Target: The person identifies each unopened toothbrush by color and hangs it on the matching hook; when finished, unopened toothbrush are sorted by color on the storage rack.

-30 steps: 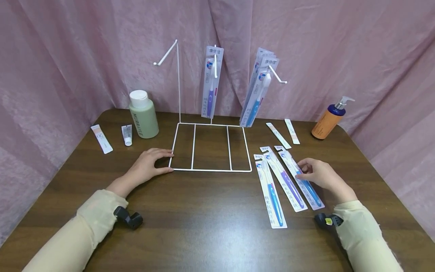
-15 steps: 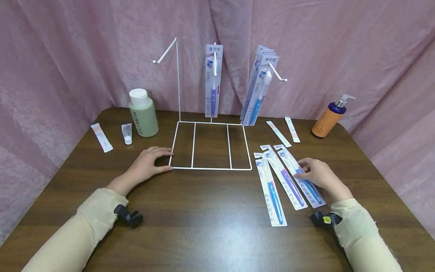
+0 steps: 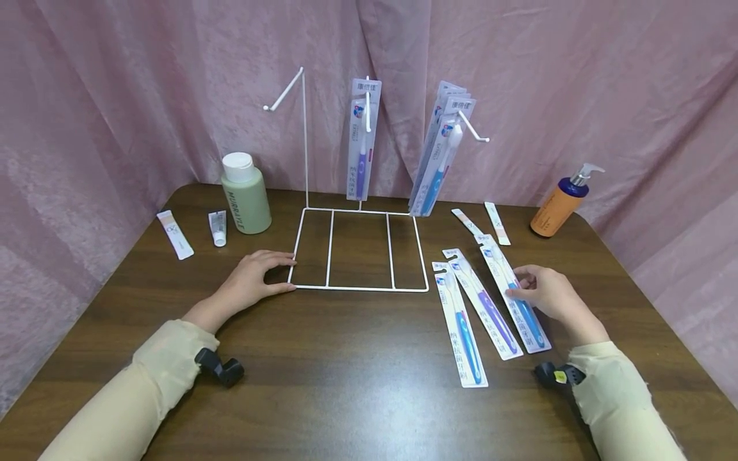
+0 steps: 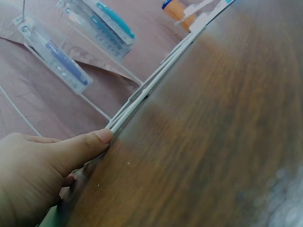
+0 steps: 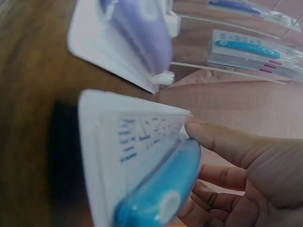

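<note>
My right hand [image 3: 548, 291] pinches the rightmost packaged toothbrush [image 3: 515, 298], blue-handled in a clear blister on white card, between thumb and fingers at its sides. In the right wrist view, that toothbrush [image 5: 165, 184] is tilted, with a gap to the table that I cannot judge. Left of it lie a purple packaged toothbrush [image 3: 484, 304] and another blue packaged toothbrush [image 3: 459, 323]. My left hand [image 3: 245, 282] touches the front left corner of the white wire display rack [image 3: 357, 289], thumb and fingertips apart. In the left wrist view, the thumb [image 4: 102, 137] rests against the rack's wire.
On the rack's middle hook hangs a purple packaged toothbrush [image 3: 363, 141]; several packaged toothbrushes [image 3: 441, 153] hang on the right hook. The left hook [image 3: 282, 89] is bare. Around stand a green bottle [image 3: 246, 195], a small tube [image 3: 218, 228], flat sachets [image 3: 175, 235] and an orange pump bottle [image 3: 558, 208].
The rightmost packaged toothbrush has shifted slightly away from the purple one, its hanging end now farther back and over a sachet. The right hand moved with it; the left hand stays at the rack.
</note>
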`<state>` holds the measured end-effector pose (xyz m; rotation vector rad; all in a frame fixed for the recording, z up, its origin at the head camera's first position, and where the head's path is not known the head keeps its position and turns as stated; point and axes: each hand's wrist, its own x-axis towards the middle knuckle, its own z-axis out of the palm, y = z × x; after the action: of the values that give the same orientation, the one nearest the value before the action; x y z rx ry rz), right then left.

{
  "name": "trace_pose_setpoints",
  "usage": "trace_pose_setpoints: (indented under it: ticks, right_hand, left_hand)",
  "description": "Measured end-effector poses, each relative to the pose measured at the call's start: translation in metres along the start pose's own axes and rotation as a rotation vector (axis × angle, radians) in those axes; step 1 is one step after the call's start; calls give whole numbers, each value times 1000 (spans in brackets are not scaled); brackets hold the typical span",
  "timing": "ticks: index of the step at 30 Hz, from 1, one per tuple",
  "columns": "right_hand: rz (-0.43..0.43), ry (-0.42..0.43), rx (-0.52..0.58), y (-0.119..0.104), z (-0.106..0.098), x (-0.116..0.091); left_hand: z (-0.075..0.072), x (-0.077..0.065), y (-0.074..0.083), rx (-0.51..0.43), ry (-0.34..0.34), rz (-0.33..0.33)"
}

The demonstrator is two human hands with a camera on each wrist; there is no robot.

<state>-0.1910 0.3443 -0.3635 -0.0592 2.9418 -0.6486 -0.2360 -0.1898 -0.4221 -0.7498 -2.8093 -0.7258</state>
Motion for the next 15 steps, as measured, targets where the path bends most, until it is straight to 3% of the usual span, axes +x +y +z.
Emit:
trace_pose_setpoints:
  ticks: [9,15]
  right_hand:
    - [-38,109,21,-9,-16,-12]
    - [-89,237,18,-17,-30,-22]
  left_hand:
    - [0,0,0,1,6,-4]
    - [-1,-1,2,-9,-4,-5]
